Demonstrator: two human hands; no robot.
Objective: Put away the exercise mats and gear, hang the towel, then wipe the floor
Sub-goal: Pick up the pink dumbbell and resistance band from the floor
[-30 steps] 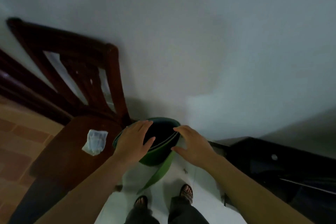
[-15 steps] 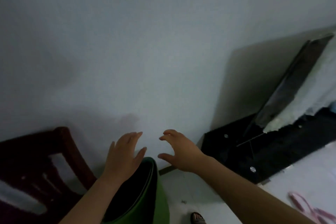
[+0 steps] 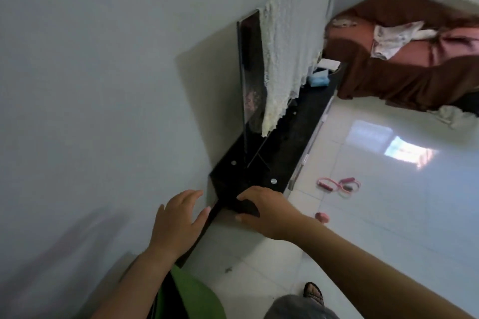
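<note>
Two bare hands are hovering in the near centre of the scene, neither one gripping anything. The left hand (image 3: 178, 223) is spreading its fingers flat, close to the pale wall (image 3: 90, 98). The right hand (image 3: 267, 208) is curling loosely with its palm down, over the near corner of the black low cabinet (image 3: 274, 153). A rolled green mat (image 3: 191, 292) is standing upright at the near edge, just under the left forearm, against the wall. A pink resistance band (image 3: 339, 185) is lying on the white tiled floor (image 3: 388, 215), right of the cabinet and well apart from both hands. A small pink object (image 3: 322, 217) is sitting on the floor just beyond the right wrist; what it is cannot be told. A white lace cloth (image 3: 285, 59) is hanging over a dark screen (image 3: 248, 80) standing on the cabinet. A brown sofa (image 3: 414, 65) is occupying the far right.
</note>
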